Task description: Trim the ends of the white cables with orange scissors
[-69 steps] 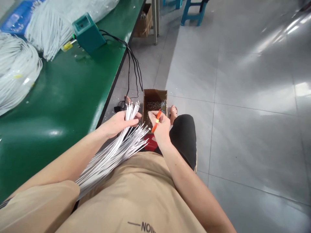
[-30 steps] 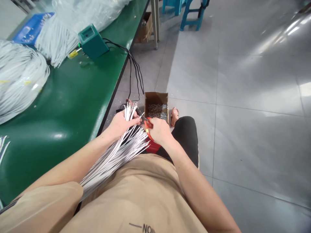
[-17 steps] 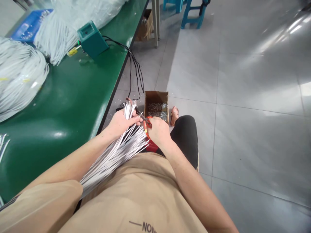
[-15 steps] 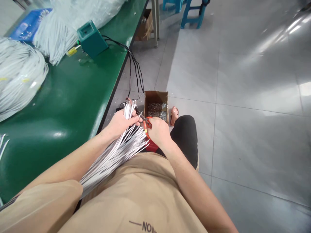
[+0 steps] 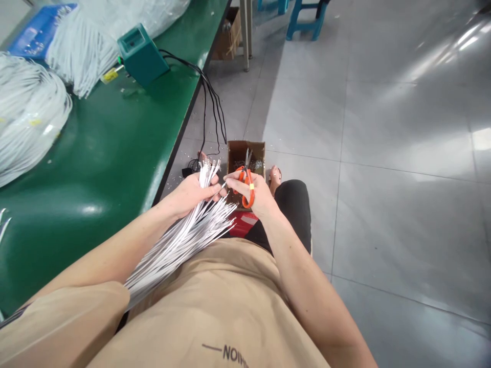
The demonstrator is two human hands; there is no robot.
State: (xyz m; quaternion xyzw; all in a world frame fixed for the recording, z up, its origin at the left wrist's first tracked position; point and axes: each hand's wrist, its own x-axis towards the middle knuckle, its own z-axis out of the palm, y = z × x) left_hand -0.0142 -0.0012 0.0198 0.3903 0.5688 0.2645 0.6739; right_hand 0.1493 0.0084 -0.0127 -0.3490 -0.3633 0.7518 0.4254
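Desk: along my left, the green desk (image 5: 103,168) bears a big coil of wire (image 5: 30,122), with a blue tray (image 5: 36,31) and a second heap of wire (image 5: 82,53) farther back.
Teal box: this boxy thing (image 5: 143,56) sits near the desk's edge; black cords (image 5: 213,92) trail over the edge beside it.
White wires: the loose bunch (image 5: 174,250) slants across the lap under the left forearm, its tips fanned in 2 groups, the upper in the hand and the lower spread loose just beneath.
Left hand: the grip (image 5: 192,195) is closed around the upper group just behind the tips, thumb pressed across the top.
Handling: each wire looks light, thin and springy, the coating smooth and perhaps a bit slippery, so I'd expect the bunch to splay; best held close behind the tips, with 1 strand pinched at a time.
Cardboard box: on the floor between the feet (image 5: 232,153), shiny bits inside.
Right hand: the grip (image 5: 259,194) curls round the orange-handled scissors (image 5: 251,187), blades pointing away over the box, points slightly apart; thumb and forefinger meet at 1 wire's tip, though I can't tell how firmly they pinch.
Blue stool: farther off, on the grey floor (image 5: 293,23).
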